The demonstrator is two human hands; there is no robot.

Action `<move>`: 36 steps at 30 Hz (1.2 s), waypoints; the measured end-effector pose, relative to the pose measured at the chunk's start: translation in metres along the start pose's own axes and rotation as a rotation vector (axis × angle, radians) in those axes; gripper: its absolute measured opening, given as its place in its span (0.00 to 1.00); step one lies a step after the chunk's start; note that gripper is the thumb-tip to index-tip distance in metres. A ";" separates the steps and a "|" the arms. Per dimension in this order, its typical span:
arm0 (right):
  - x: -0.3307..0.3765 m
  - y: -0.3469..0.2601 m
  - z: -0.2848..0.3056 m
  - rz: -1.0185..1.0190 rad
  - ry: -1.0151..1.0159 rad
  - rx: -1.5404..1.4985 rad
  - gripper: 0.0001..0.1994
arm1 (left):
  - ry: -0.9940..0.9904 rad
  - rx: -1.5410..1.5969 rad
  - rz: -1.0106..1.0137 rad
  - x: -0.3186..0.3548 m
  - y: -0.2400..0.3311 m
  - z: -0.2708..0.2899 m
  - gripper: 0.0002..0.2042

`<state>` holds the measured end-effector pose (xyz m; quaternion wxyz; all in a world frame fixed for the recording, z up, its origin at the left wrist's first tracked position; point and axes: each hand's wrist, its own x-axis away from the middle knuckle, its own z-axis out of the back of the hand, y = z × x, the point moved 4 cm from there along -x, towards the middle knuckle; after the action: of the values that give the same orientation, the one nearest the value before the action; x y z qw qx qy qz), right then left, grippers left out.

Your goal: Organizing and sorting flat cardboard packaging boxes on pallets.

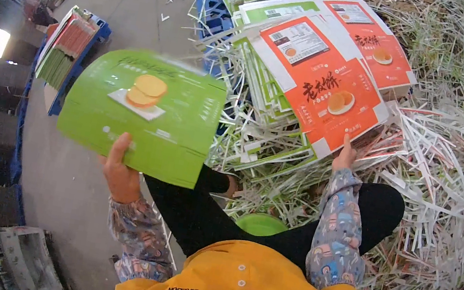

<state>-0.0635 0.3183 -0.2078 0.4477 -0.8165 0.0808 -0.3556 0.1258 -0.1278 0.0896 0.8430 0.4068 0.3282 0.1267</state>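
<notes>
My left hand (121, 175) is closed on the lower edge of a green printed cardboard sheet (185, 130), thumb on top. The sheet is held up in the air on the left and shows a picture of round cakes. My right hand (344, 157) is at the near corner of an orange printed sheet (310, 90), one finger lying over its face and the other fingers partly hidden. This orange sheet rests tilted on top of a pile of printed sheets (265, 98), whose green and white edges stick out unevenly.
Shredded paper strips (442, 182) heap up along the right side and around the pile. A blue pallet (208, 13) shows under the sheets. Another stack of sheets (66, 44) stands on a blue pallet at left. A green round object (261, 225) sits between my legs.
</notes>
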 end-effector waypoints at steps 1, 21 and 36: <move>-0.003 0.003 -0.001 -0.051 -0.038 -0.112 0.24 | 0.037 -0.269 -0.154 -0.004 0.010 0.007 0.13; 0.216 -0.080 0.023 0.148 -0.313 0.113 0.19 | 0.118 0.940 0.184 -0.148 0.037 -0.061 0.16; 0.227 -0.069 0.043 0.006 -0.243 0.091 0.17 | -0.489 1.111 0.647 -0.171 -0.025 -0.303 0.13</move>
<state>0.1180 0.2852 -0.0529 0.4918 -0.8321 0.0124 -0.2561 -0.2030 -0.0430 0.0096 0.4791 0.8732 0.0068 0.0897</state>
